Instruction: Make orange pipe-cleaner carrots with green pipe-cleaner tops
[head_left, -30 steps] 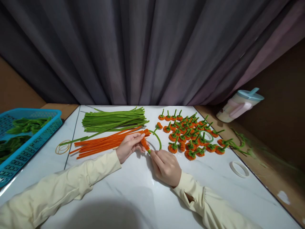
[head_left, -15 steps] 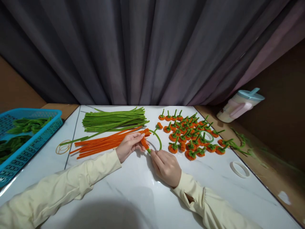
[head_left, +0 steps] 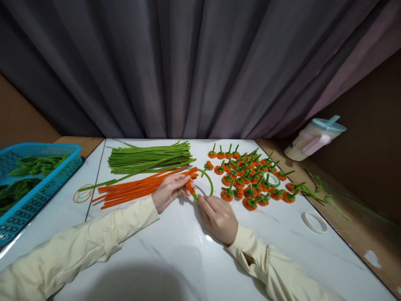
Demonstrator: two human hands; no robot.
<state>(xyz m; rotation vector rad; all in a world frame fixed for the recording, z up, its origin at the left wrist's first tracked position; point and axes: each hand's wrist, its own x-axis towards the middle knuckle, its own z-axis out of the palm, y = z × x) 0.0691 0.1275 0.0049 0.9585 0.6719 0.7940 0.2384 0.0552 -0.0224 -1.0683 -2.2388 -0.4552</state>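
Observation:
Between thumb and fingers, my left hand [head_left: 171, 190] pinches a bent orange pipe cleaner [head_left: 190, 184]. My right hand [head_left: 219, 217] is closed on a green pipe cleaner [head_left: 206, 180], which arcs up and back from its fingertips. The green and orange pieces meet in the short gap between both hands; how they join is too small to tell. Behind my left hand lie a bundle of orange pipe cleaners [head_left: 128, 190] and a stack of green pipe cleaners [head_left: 150, 156]. Several small orange pumpkins with green stems [head_left: 227, 193] stand beyond my right hand.
A blue basket [head_left: 73, 161] with green pieces stands at the left, near thin rubber bands [head_left: 83, 194]. Tape rolls lie at the right: a green-edged roll [head_left: 272, 174] among the pumpkins and a white ring [head_left: 314, 223]. A lidded tumbler [head_left: 313, 138] stands by the dark curtain [head_left: 188, 71].
The orange piece in my left hand shifts slightly, its top end now bending more to the right. Both hands stay almost in place and keep their hold.

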